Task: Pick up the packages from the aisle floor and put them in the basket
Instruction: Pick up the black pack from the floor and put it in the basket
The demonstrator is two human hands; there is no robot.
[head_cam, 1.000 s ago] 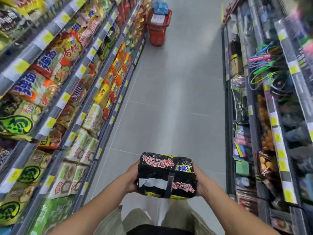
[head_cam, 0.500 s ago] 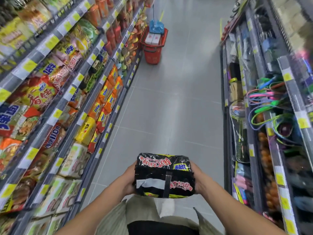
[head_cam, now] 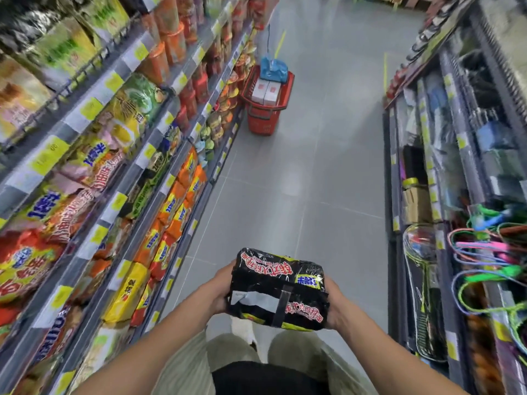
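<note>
Over the last second I have closed on the red basket (head_cam: 263,124); it stands nearer, yet well ahead by the left shelves (head_cam: 142,155). My left hand (head_cam: 221,289) and right hand (head_cam: 336,306) grip the black noodle package (head_cam: 281,289) by its ends, fingers seemingly curled underneath. More walking before the drop.

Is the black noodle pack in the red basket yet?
No, the left hand and right hand hold the black noodle pack at its sides, while the red basket stands farther down the aisle.

Glossy plastic package (head_cam: 278,292); red plastic basket (head_cam: 263,121); smooth grey floor (head_cam: 313,172)
</note>
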